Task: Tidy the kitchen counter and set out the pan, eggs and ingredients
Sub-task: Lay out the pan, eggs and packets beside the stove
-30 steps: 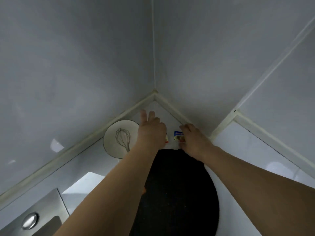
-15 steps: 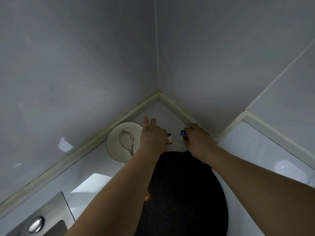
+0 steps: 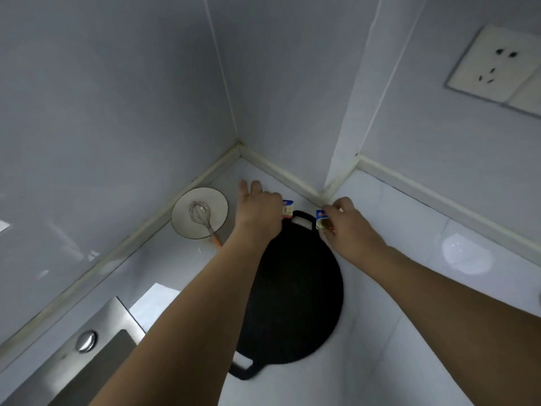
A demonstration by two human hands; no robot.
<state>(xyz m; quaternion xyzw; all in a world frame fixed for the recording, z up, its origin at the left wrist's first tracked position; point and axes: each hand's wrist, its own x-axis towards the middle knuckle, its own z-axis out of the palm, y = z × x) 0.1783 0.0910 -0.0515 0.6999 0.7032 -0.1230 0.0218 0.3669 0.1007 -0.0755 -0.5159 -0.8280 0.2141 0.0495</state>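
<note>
A round black flat pan with two loop handles lies on the white counter near the wall corner. My left hand reaches over the pan's far edge and pinches a small blue-topped packet, with two fingers pointing toward the corner. My right hand pinches a second small packet just right of the pan's far handle. Left of my left hand, a white plate sits against the wall with a wire whisk lying on it.
A steel sink with a round button sits at the lower left. Grey tiled walls meet in a corner just behind the hands. A wall socket is on the right wall, above an open stretch of counter.
The view has dropped back and tilted, showing the whole pan and the socket. Both hands still hold their packets, now drawn further apart, the right one away from the wall edge.
</note>
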